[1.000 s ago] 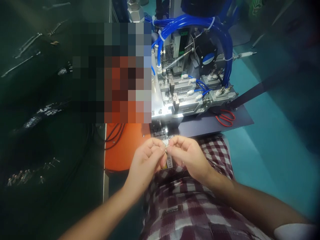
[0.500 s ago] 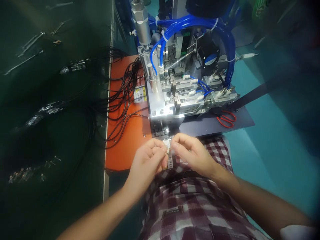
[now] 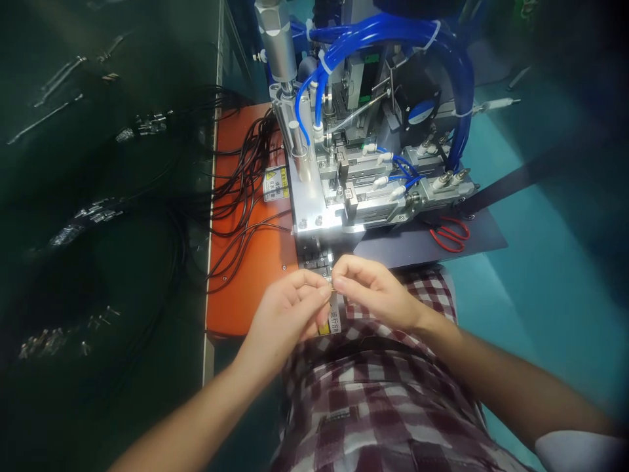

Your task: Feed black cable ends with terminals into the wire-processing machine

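My left hand (image 3: 297, 301) and my right hand (image 3: 371, 288) meet fingertip to fingertip in front of the machine. Both are closed in a pinch. Between them show thin, yellowish wire ends (image 3: 333, 290), mostly covered by the fingers. Just beyond the fingertips lies a dark metal track (image 3: 317, 261) at the front of the machine (image 3: 319, 213). Below the hands, a label with a yellow patch (image 3: 330, 322) is partly visible.
Black cables (image 3: 246, 177) run over the orange plate (image 3: 255, 275) to a dark table at left, where silver-ended bundles (image 3: 101, 211) lie. Blue air hoses (image 3: 393, 33) arch above the machine. Red-handled scissors (image 3: 451, 235) rest on the grey base plate (image 3: 393, 248) at right.
My fingertips have come closer together, and my right hand has shifted slightly left and up. Less of the thin wires shows between them. The view has shifted slightly.
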